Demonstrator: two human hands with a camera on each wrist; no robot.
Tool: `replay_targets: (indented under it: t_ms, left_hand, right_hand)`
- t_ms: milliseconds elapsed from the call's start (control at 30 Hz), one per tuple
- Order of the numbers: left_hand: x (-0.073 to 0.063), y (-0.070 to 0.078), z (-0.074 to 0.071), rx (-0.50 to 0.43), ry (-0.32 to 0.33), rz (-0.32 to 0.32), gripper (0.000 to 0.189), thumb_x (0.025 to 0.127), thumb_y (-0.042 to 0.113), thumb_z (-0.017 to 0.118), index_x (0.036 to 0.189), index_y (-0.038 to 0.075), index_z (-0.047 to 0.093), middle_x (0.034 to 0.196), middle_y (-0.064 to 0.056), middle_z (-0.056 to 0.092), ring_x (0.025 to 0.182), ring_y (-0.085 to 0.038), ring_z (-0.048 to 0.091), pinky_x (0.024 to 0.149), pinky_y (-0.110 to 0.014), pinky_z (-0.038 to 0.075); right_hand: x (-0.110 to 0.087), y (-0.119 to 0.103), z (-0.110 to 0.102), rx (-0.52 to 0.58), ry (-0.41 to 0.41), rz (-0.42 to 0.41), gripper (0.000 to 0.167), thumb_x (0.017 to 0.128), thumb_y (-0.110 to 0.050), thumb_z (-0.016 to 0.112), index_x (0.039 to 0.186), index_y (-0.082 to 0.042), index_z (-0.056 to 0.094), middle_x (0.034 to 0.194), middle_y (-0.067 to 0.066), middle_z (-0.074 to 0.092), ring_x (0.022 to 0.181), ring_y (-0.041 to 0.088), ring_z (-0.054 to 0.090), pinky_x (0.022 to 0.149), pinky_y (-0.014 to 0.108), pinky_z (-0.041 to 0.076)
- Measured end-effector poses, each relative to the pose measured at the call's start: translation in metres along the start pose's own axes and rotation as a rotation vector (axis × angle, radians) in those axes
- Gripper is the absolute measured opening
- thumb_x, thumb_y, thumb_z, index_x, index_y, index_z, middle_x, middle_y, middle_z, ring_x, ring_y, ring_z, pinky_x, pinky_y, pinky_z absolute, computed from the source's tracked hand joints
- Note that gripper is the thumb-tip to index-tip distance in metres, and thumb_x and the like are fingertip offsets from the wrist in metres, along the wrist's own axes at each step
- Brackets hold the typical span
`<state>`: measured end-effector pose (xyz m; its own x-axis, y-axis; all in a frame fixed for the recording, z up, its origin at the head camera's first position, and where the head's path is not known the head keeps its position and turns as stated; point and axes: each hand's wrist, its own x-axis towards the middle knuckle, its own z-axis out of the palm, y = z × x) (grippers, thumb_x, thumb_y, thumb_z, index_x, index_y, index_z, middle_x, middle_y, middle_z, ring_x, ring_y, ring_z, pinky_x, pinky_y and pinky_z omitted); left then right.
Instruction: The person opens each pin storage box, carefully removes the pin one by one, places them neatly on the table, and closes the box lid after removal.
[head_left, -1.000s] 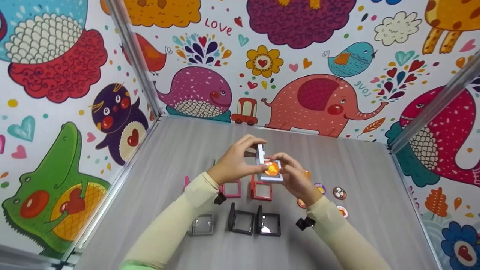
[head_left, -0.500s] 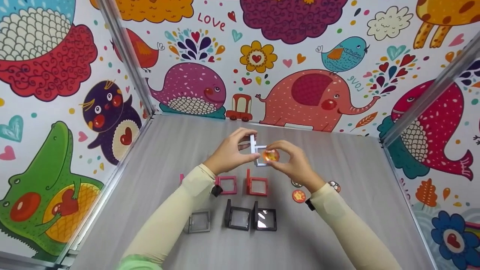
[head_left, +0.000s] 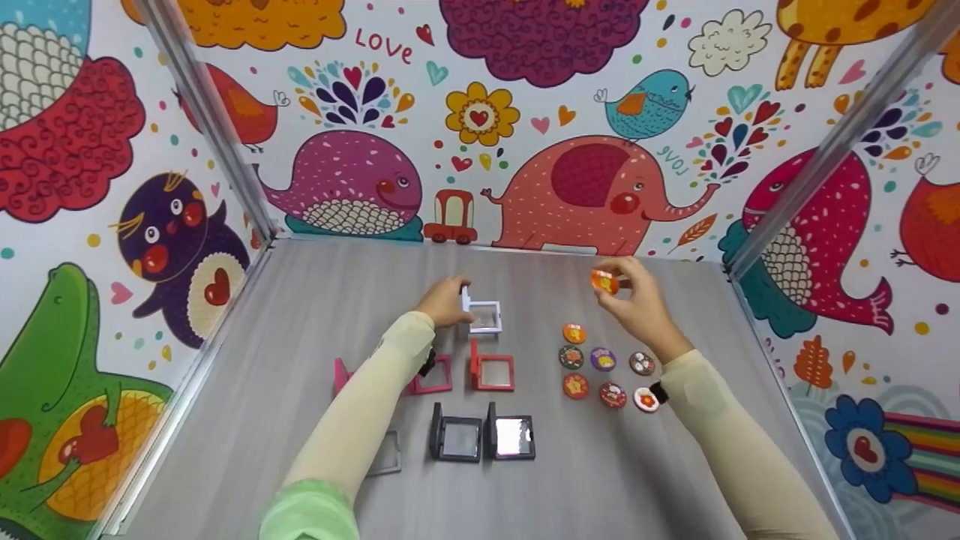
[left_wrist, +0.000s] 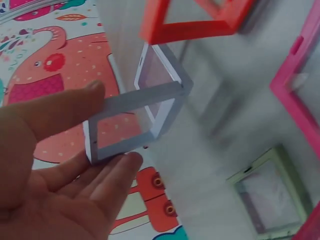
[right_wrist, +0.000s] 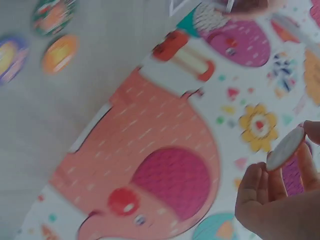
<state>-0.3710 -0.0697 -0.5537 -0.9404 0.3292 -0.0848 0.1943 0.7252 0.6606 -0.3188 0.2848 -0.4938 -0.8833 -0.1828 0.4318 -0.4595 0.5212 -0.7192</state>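
My left hand (head_left: 442, 302) pinches a white hinged display frame (head_left: 486, 330) by one of its two panels. In the left wrist view, the thumb and fingers grip that panel's edge, and the frame (left_wrist: 142, 99) stands unfolded with its panels at an angle. My right hand (head_left: 642, 306), raised farther right toward the back wall, holds a round orange badge (head_left: 604, 282) by its rim. The right wrist view shows the badge's plain pale back (right_wrist: 285, 149) between thumb and fingers. Part of my left palm is out of sight in the head view.
Several round badges (head_left: 603, 359) lie in loose rows right of centre. Unfolded frames stand nearer me: a red one (head_left: 474, 365), pink ones (head_left: 433, 389), two black ones (head_left: 459, 459) and a grey one (head_left: 397, 450). A green frame (left_wrist: 292, 175) appears in the left wrist view. Printed panels wall the table.
Both hands were together at the white frame, the badge against it. Now the right hand has carried the badge away rightward, while the left still holds the frame.
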Motion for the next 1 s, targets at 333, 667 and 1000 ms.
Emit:
replay_targets:
  t_ms: [333, 667, 1000]
  left_hand:
    - [0.01, -0.007, 0.017, 0.031, -0.021, -0.046, 0.072, 0.089, 0.002, 0.088, 0.153, -0.005, 0.054, 0.151, -0.025, 0.058, 0.14, -0.038, 0.055, 0.12, -0.047, 0.042]
    - [0.007, -0.01, 0.019, 0.084, -0.02, 0.017, 0.081, 0.087, 0.004, 0.09, 0.155, -0.009, 0.048, 0.154, -0.027, 0.054, 0.145, -0.04, 0.051, 0.124, -0.048, 0.038]
    - [-0.105, 0.006, -0.018, 0.108, 0.152, 0.179, 0.061, 0.1, 0.017, 0.081, 0.153, 0.001, 0.056, 0.157, -0.019, 0.052, 0.143, -0.036, 0.054, 0.12, -0.048, 0.043]
  right_hand:
    - [-0.013, 0.082, -0.011, -0.24, -0.177, 0.308, 0.04, 0.099, -0.002, 0.074, 0.138, 0.002, 0.064, 0.136, 0.023, 0.061, 0.125, 0.043, 0.056, 0.113, 0.061, 0.047]
    - [-0.019, 0.158, 0.019, -0.438, -0.27, 0.385, 0.024, 0.103, 0.001, 0.069, 0.126, 0.005, 0.068, 0.127, 0.026, 0.065, 0.12, 0.045, 0.062, 0.111, 0.062, 0.048]
    - [-0.029, 0.177, 0.026, -0.54, -0.33, 0.352, 0.018, 0.099, 0.005, 0.069, 0.116, 0.002, 0.072, 0.112, 0.023, 0.068, 0.107, 0.043, 0.066, 0.104, 0.062, 0.053]
